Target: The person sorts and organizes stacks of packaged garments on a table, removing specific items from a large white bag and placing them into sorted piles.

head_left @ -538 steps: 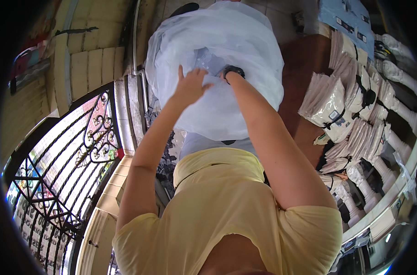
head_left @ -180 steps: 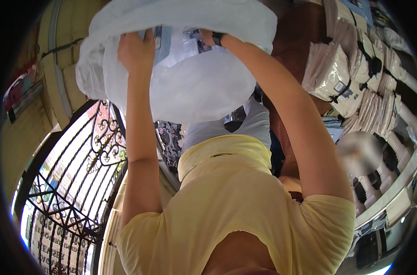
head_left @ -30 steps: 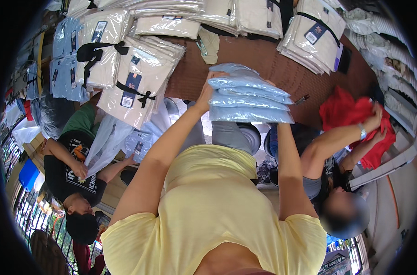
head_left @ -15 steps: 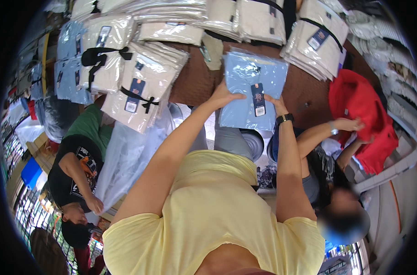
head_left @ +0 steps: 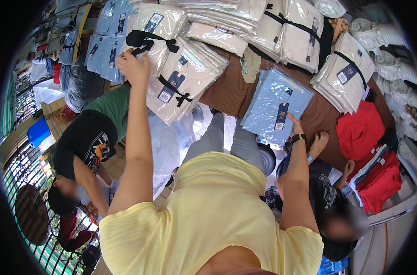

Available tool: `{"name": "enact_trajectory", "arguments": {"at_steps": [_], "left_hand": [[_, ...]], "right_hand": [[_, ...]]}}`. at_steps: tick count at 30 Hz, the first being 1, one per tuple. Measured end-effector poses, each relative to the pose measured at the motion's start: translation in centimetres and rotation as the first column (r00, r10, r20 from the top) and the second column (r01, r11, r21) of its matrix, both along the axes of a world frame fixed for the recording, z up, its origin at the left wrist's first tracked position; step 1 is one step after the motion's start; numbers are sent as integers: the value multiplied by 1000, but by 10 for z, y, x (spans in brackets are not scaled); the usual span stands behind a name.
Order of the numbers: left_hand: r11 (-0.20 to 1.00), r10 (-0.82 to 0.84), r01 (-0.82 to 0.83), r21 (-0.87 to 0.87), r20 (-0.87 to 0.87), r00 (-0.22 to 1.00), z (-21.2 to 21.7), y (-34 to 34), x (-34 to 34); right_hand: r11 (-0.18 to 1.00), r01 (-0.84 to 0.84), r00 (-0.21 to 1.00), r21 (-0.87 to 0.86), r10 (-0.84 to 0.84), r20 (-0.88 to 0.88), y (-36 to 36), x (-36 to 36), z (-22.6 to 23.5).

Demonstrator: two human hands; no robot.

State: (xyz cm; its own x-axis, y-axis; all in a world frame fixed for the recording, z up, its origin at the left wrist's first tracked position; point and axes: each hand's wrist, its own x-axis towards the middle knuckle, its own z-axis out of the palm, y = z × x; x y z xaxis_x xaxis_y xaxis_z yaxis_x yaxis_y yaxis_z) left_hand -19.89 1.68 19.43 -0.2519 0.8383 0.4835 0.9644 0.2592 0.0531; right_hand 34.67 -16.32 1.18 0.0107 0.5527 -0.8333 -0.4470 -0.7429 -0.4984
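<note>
A stack of folded light-blue shirts [head_left: 265, 103] in clear plastic lies at the near edge of the brown table, a dark tag on the top one. My right hand [head_left: 297, 127] grips its near right side, thumb on top and the other fingers partly hidden. Out to the left, my left hand [head_left: 134, 68] has its fingers closed on black cloth strips [head_left: 146, 40], which lie over bagged cream garments [head_left: 160, 20]. Beside that hand, another cream bundle [head_left: 181, 78] is tied with a knotted black strip.
More tied cream bundles [head_left: 302, 34] line the far side of the brown table [head_left: 222, 94]. Blue packs [head_left: 108, 46] sit at the far left. On the right, a co-worker's hand [head_left: 318, 144] rests near red garments [head_left: 360, 130]. Another person [head_left: 87, 142] bends at the left.
My left hand has left the blue stack and reached left to the black strips. My right hand stays on the stack. The co-worker's red garment is now lowered onto the table.
</note>
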Motion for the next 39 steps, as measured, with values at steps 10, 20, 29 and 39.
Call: {"name": "enact_trajectory", "arguments": {"at_steps": [10,20,29,39], "left_hand": [[937,-214,337,97,919,330,39,-63,138],[762,-256,644,-65,883,392,-170,-87,252],[606,445,701,-377,891,95,-210,-105,295],[665,252,745,-48,954,-164,-232,-155,301]], "right_hand": [[999,16,999,28,-15,-53,-5,9,-15],[1000,28,996,-12,-29,-81,-10,13,-32],[994,7,969,-111,-34,-244,-9,19,-23],[870,441,731,222,-205,-651,-72,70,-68]]}}
